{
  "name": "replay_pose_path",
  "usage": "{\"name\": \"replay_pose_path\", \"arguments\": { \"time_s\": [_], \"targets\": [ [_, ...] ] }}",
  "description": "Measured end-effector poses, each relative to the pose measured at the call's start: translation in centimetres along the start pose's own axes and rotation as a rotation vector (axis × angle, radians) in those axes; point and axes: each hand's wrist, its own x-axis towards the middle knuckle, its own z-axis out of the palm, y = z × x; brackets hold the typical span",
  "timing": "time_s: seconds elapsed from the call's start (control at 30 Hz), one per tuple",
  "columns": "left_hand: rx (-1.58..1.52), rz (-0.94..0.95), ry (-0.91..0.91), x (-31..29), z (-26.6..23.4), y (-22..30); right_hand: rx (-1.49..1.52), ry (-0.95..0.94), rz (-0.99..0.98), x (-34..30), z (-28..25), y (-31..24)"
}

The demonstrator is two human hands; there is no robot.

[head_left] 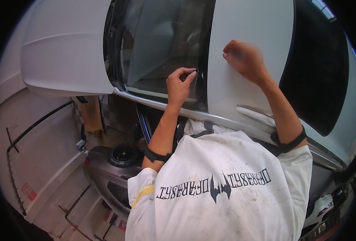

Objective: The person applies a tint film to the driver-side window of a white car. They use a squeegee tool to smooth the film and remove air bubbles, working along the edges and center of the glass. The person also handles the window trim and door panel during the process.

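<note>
Smooth white bodywork (61,56) borders a glossy, curved dark windshield (152,46) beneath the left hand (179,89), whose thumb and forefinger press together, perhaps on something too thin to tell; the right hand (245,60) curls fist-like over the gently rounded roof (234,92).

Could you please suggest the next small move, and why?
Perhaps bring the right hand toward the left hand, whose thumb and finger are pinched together over the windshield near its roof-side edge; the right is curled over the roof.
</note>
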Motion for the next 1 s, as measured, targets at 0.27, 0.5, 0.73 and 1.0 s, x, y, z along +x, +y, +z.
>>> {"name": "replay_pose_path", "arguments": {
  "time_s": [0.27, 0.5, 0.73, 1.0],
  "targets": [
    [-0.053, -0.108, -0.087, 0.5, -0.3, 0.0, -0.001, -0.003, 0.011, 0.0, -0.1, -0.1],
    [0.014, -0.090, -0.145, 0.2, 1.3, 3.4, 0.011, 0.015, 0.011, 0.1, -0.1, -0.1],
    [-0.034, -0.168, -0.047, -0.1, -0.5, 0.2, -0.021, -0.013, 0.010, -0.1, 0.0, 0.0],
    [-0.038, -0.150, -0.090, -0.3, -0.1, 0.0, -0.002, -0.009, 0.018, 0.0, 0.1, 0.3]
  ]
}}
